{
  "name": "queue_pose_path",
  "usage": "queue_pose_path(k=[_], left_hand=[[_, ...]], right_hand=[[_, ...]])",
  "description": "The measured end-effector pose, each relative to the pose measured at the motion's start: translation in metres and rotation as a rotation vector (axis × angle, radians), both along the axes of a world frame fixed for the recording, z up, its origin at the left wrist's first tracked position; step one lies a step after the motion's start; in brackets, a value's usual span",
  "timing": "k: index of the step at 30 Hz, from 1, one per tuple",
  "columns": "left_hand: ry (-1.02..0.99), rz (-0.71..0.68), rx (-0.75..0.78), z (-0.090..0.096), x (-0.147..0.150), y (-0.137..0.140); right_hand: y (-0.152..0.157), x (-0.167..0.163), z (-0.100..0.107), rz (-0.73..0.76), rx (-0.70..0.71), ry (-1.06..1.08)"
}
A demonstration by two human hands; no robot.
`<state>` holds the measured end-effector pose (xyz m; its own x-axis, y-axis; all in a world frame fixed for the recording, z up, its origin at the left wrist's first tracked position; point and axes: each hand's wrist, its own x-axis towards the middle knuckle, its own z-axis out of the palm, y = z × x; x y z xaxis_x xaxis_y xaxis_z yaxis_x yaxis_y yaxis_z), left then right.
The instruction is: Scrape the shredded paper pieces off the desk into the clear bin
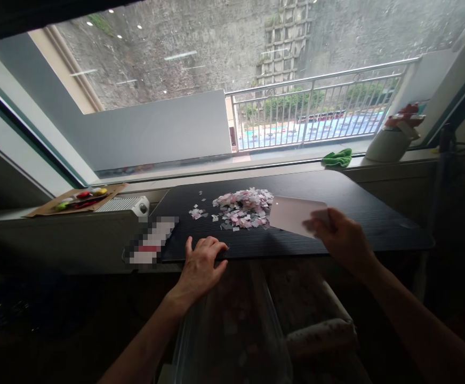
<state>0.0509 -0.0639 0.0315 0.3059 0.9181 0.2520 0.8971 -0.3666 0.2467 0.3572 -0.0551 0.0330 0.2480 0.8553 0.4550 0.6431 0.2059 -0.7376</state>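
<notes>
A heap of small pink and white paper pieces [246,205] lies on the black tabletop [304,186], with a few loose bits to its left. My right hand [338,229] grips a flat white card [296,213] by its right end, the fingers slightly blurred. The card is tilted, and its left edge is at the right side of the heap. At the table's front edge rests my left hand [204,261], fingers apart and bent over the edge, holding nothing. It is nearest to the front of the heap.
Below the table edge stand a clear plastic bin [236,320] and a pale sack [320,330], both dim. A green cloth [337,158] and a whitish container [392,140] sit on the window sill. Left are a white heater [124,205] and cardboard [52,208] with colourful items.
</notes>
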Motion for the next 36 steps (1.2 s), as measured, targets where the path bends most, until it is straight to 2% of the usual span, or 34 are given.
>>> queue_pose_path(k=[2, 6, 10, 11, 13, 16, 20, 24, 28, 30, 33, 36], left_hand=[[-0.003, -0.003, 0.006, -0.001, 0.0, 0.0], [-0.007, -0.001, 0.0, -0.001, -0.001, -0.001], [-0.046, -0.016, -0.057, 0.005, -0.004, 0.002], [-0.064, -0.015, -0.079, 0.007, -0.005, 0.006], [-0.105, 0.003, -0.105, 0.01, -0.009, 0.016], [-0.139, 0.049, -0.029, 0.01, -0.014, 0.037], [-0.112, 0.143, 0.054, -0.002, -0.017, 0.059], [-0.087, 0.171, 0.178, -0.014, -0.015, 0.06], [-0.074, 0.181, 0.233, -0.018, -0.013, 0.057], [-0.067, 0.185, 0.241, -0.017, -0.013, 0.057], [-0.059, 0.194, 0.247, -0.017, -0.012, 0.057], [-0.061, 0.197, 0.249, -0.017, -0.012, 0.057]], right_hand=[[-0.002, -0.004, -0.001, 0.013, -0.015, -0.036], [-0.004, -0.011, -0.004, 0.174, -0.037, 0.019], [-0.005, -0.009, -0.004, 0.023, -0.021, -0.021], [-0.005, -0.009, -0.004, 0.016, -0.028, -0.027], [-0.006, -0.011, -0.005, 0.103, -0.059, 0.012], [-0.005, -0.013, -0.009, 0.196, -0.069, 0.132], [0.003, -0.011, -0.019, 0.105, -0.038, 0.188], [0.001, -0.024, -0.027, 0.234, -0.106, 0.3], [-0.007, -0.041, -0.024, 0.339, -0.156, 0.417], [-0.008, -0.04, -0.018, 0.268, -0.136, 0.375], [-0.008, -0.031, -0.008, 0.063, -0.103, 0.219], [-0.008, -0.026, -0.004, 0.026, -0.143, 0.19]])
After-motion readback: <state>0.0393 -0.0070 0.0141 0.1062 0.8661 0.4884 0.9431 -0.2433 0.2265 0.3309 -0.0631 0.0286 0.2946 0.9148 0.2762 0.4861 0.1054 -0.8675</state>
